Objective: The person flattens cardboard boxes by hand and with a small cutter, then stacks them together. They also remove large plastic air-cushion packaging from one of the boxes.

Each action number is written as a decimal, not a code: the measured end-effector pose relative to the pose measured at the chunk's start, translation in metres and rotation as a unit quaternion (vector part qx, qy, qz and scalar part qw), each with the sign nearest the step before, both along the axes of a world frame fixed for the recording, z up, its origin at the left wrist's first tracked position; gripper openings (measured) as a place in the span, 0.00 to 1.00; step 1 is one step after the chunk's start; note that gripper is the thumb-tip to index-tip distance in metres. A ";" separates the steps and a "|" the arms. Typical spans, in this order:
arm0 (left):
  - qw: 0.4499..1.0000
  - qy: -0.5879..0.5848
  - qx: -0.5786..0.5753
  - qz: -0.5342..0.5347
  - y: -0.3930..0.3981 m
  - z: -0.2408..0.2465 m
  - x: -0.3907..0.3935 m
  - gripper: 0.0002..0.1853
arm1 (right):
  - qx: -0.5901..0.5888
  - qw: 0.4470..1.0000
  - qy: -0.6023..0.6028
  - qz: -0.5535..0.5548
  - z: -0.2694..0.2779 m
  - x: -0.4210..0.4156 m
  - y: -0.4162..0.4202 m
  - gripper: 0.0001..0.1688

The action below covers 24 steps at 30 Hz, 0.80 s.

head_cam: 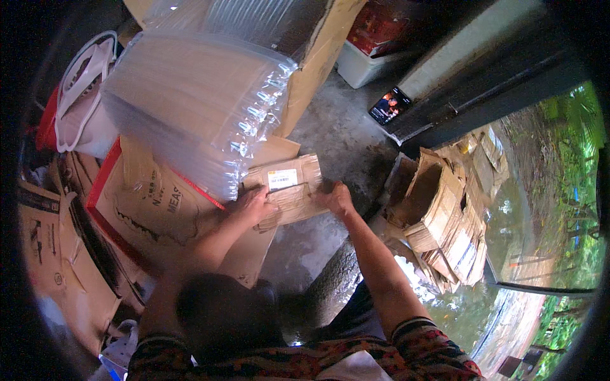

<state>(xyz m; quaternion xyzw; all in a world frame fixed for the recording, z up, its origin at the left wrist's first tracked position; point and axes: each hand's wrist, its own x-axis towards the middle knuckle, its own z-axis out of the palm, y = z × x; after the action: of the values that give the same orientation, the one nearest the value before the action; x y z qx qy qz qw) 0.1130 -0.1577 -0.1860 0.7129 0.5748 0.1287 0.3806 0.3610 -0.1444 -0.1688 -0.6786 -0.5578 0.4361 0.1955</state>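
A small flattened cardboard box (pixel 295 195) with a white printed label and tape is between my two hands. My left hand (pixel 255 204) grips its left edge, thumb lying over the front. My right hand (pixel 337 197) has its fingers curled on the right edge. Just above the left hand hangs a stack of clear plastic bags (pixel 190 90) with shiny crimped ends. Beneath and left of the hands lies a larger brown cardboard sheet (pixel 167 205) with red edging and dark print.
At the right, crumpled cardboard boxes (pixel 433 214) are piled. A phone (pixel 390 105) leans by a dark wall base. A white container (pixel 360 64) stands farther back. Flattened cartons (pixel 66 266) and a white bag (pixel 88 90) lie to the left.
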 end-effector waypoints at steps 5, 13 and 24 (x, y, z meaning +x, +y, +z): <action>0.978 -0.187 -0.087 0.041 -0.003 -0.006 -0.037 0.17 | -0.224 0.958 0.179 -0.001 0.027 -0.008 -0.012 0.27; 0.933 -0.239 -0.265 -0.042 0.009 0.058 -0.025 0.26 | -0.025 0.944 0.330 0.013 0.110 -0.007 -0.079 0.18; 0.927 -0.313 -0.169 -0.120 0.006 0.167 0.106 0.17 | 0.468 0.765 -0.166 -0.411 0.320 0.204 -0.256 0.10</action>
<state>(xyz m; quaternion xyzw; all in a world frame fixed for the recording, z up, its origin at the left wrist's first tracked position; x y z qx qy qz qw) 0.2186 -0.1513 -0.0185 0.6252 0.3493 0.1998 0.6687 0.5646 -0.4002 0.1512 -0.7290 -0.3842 -0.1208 0.5535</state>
